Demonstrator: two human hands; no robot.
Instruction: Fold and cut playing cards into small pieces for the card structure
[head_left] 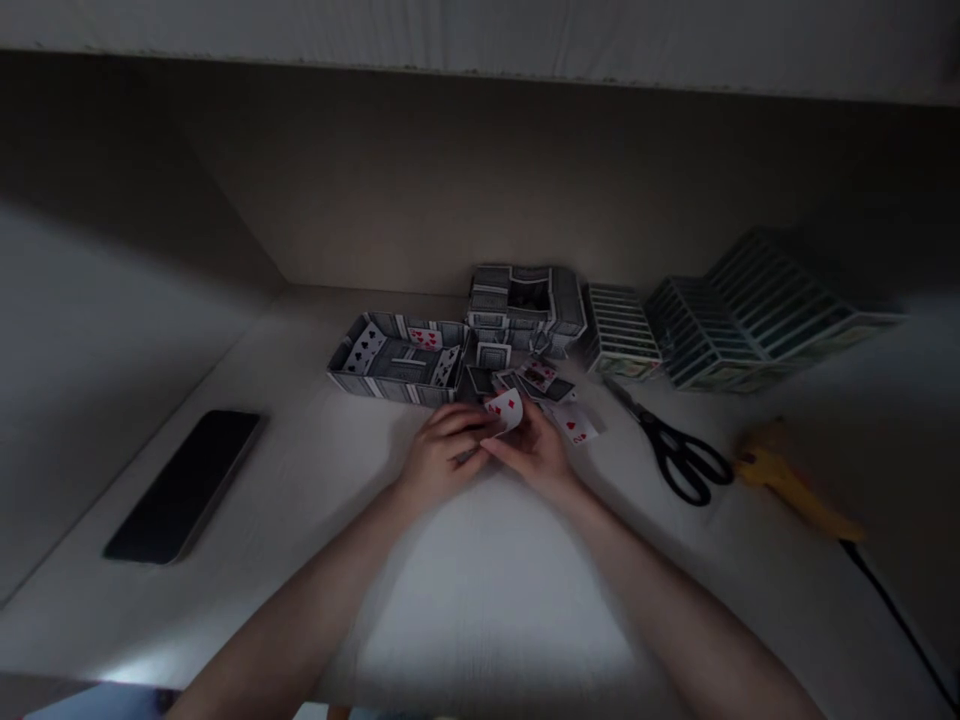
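Between my two hands is a playing card [505,410] with red diamonds, its face up and its edge curved. My left hand [448,448] pinches it from the left, while my right hand [538,446] grips it from the right with the thumb in front. Just beyond my fingers lies a loose pile of playing cards [559,388], some face down. A two of hearts [576,424] rests beside my right hand. Behind my left hand stands an open box made of playing cards [360,383], with a few card faces showing on its inner walls.
At the back is a boxy card structure [491,300] with an opening on top. Striped stepped blocks [619,325] stand to its right. Black-handled scissors [679,455] and a yellow glue gun [799,490] with a cord lie at right. A phone [184,485] lies at left. A shelf edge [480,70] hangs overhead.
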